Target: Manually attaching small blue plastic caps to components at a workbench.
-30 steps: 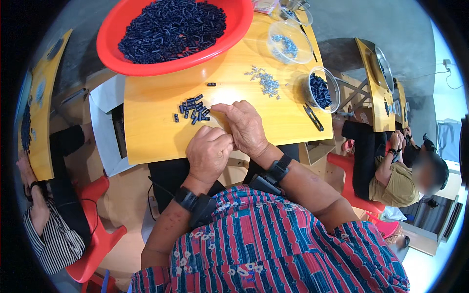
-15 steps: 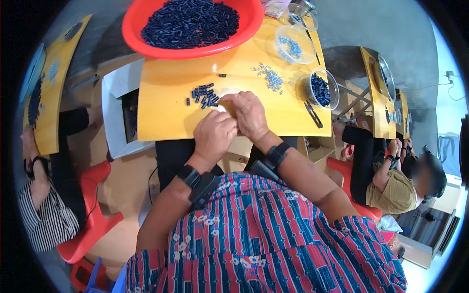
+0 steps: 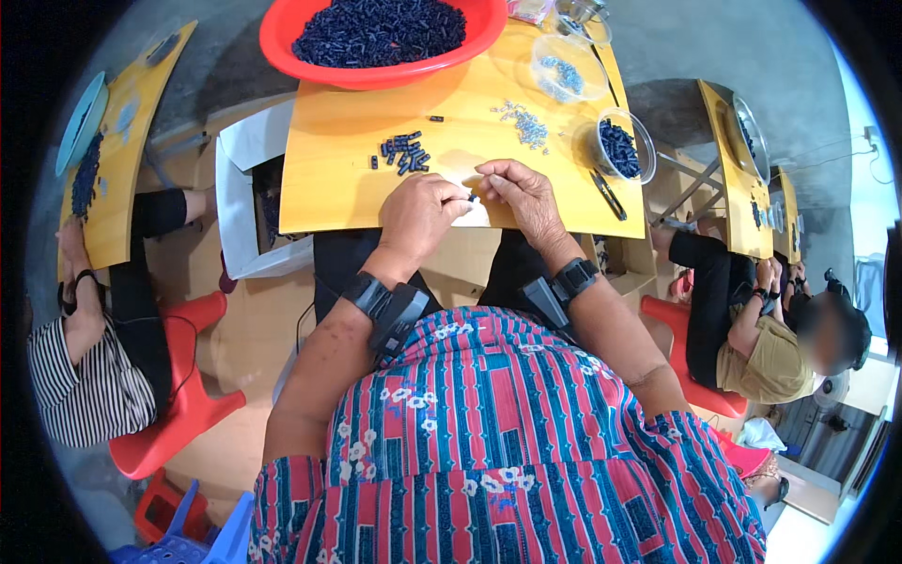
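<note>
yellow table (image 3: 348,179) on grey concrete floor (image 3: 676,56), red basin (image 3: 282,38).

Small assembly workshop: rows of yellow wooden worktables (image 3: 338,179), red plastic basin (image 3: 376,47) heaped with dark small parts, clear plastic sorting tubs (image 3: 564,66), seated co-workers on red plastic chairs (image 3: 178,414), concrete floor.

Bare tabletop (image 3: 348,188) left of hands; dark pieces (image 3: 402,152) ahead.
</note>
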Demonstrator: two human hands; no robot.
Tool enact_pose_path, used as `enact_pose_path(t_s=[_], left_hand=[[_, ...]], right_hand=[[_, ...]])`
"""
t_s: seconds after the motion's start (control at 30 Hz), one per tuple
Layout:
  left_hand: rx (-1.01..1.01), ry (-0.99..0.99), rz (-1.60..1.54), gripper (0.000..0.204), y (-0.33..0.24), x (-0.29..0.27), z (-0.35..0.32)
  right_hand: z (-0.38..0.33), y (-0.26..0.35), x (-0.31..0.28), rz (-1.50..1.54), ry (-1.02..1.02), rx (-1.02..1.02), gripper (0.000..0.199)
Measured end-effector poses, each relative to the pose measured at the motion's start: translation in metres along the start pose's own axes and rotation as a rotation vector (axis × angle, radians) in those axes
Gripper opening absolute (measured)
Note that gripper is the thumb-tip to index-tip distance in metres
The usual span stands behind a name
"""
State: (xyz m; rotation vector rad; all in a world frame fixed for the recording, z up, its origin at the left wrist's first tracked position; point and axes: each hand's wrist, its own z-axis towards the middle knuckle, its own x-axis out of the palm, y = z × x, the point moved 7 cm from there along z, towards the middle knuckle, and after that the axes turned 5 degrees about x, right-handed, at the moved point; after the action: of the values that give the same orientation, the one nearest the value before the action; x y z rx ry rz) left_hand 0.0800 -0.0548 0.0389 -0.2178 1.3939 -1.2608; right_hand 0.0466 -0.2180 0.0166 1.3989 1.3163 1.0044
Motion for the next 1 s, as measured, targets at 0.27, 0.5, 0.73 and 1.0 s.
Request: enact_pose_path(t_s=[0.27,0.5,0.73,1.0], left_hand=[[-0.049,0.051,0.002,0.017,0.004,0.004,0.001],[-0.020,0.021,0.027,0.015,0.003,0.002,0.002],[0.169,-0.103,0.125,0.006,-0.012,0.003,-0.004],[0.243,-0.130,0.161,0.010,-0.016,0.001,-0.015]], right_hand=[[0.002,-0.006,0.004,-0.074,-0.003,-0.051,0.017],[0.006,-0.003,0.009,-0.142,-0.032,-0.073,0.017],[0.034,0.016,0.027,-0.228,-0.303,-0.261,0.017],[0.026,0.025,0.049,-0.566,-0.307,-0.174,0.020]])
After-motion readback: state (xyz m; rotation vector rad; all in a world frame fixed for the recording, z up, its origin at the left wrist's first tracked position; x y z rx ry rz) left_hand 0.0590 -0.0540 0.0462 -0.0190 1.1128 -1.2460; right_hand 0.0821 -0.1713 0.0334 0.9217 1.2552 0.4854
